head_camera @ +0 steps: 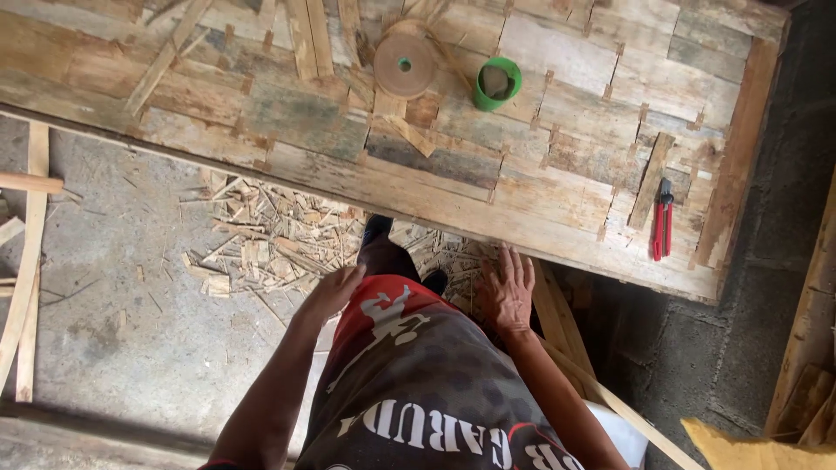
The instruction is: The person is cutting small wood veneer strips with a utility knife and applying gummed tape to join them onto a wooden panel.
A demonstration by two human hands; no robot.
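Head view, looking straight down at a person standing before a rough plank bench (453, 209). Both hands hang free, nothing in either. Left hand (333, 292) sits low at the hip, fingers loosely curled and empty, over a heap of wood offcuts (261, 244) on the concrete floor (113, 305). Right hand (508, 292) is spread flat, fingers open and apart, just below the bench's near edge; whether the fingertips touch the edge I cannot tell.

Step in hand, as judged: a pause between handlings, hands at the bench front with no tool taken up.

Nearest tool to the right hand is a pair of red-handled pliers (664, 219), lying on the bench toward its right end, beside a short wooden strip (651, 178), well apart from the open fingers, up and to the right. Farther back on the bench: a roll of brown tape (404, 65) and, just right of it, a green cup (497, 83). Any pickup from this stance would need a reach forward over the bench edge and a closing grip on the handles.

Long wood slats (30, 252) lie at the floor's left side.
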